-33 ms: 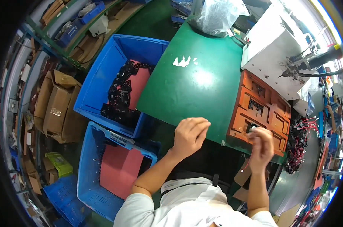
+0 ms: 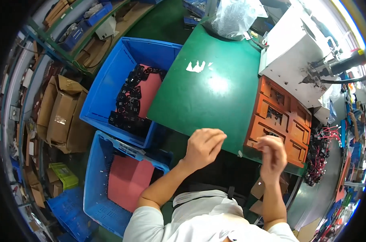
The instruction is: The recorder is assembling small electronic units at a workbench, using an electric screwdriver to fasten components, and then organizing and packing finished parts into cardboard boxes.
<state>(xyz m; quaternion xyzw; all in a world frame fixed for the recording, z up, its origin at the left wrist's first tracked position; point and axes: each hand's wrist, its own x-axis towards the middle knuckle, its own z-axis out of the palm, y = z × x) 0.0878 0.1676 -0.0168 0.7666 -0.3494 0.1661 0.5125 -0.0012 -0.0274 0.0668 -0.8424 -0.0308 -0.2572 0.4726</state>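
Note:
My left hand (image 2: pixel 205 148) hangs over the near edge of the green table (image 2: pixel 191 94), thumb and fingers pressed together. Whatever they pinch, if anything, is hidden. At the near edge of an orange compartment tray (image 2: pixel 259 117), my right hand (image 2: pixel 273 158) is curled with its fingertips drawn together. What lies between those fingertips is too small to make out. Small dark parts (image 2: pixel 274 115) fill some of the tray's compartments, and the right hand partly covers a near compartment.
Left of the table, a blue bin (image 2: pixel 98 94) holds several black plastic parts (image 2: pixel 128 103) on a pink sheet. A second blue bin (image 2: pixel 92 183) with a pink sheet stands nearer. Behind the tray is a white machine (image 2: pixel 290 52); a clear plastic bag (image 2: pixel 231 20) sits at the back.
My right hand has moved slightly left, with its fingers more curled. My left hand has barely shifted. The whole view has drifted a little.

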